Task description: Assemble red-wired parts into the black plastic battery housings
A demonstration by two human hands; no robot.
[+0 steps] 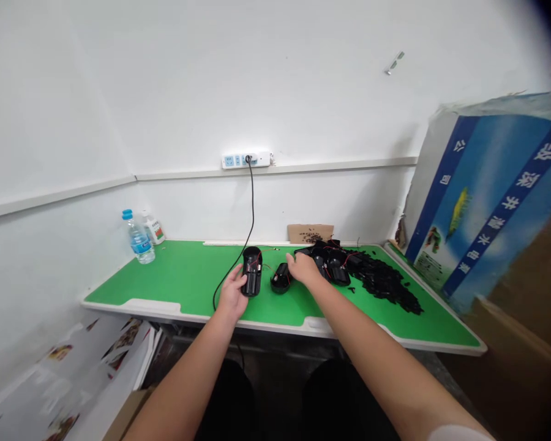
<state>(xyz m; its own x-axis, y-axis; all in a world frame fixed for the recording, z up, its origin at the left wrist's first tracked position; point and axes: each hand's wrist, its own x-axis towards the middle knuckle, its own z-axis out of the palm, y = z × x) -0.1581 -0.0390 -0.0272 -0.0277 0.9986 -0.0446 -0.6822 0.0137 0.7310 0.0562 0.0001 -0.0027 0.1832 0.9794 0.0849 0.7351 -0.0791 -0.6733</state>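
Green sheeting is spread over the worktop (188,278), which is edged in white and set below the power strip (233,161) fixed to the wall. Well to the left of the power strip and lower, a clear water bottle (140,244) with a blue cap is stood on the worktop, and a white bottle (154,229) with a partly green label is placed just behind it. Below the power strip, the left hand (234,293) is clamped on the left side of a black plastic housing (252,272); its open side is turned up, and red wire is seen in it. Whether its underside is rested on the worktop cannot be told. Into the power strip a black cable (252,211) is plugged, and it is run down to the left of that hand. Lower right of the power strip, a second housing (281,280) is laid between the hands. Beside it the right hand (305,269) is held out; whether anything is gripped by it cannot be told. Farther right of the power strip, small dark pieces are scattered on cardboard (296,233), more housings (338,271) are grouped, and a heap of black parts (386,278) is spread. Farthest right of the power strip, a blue printed carton (491,159) is stood.
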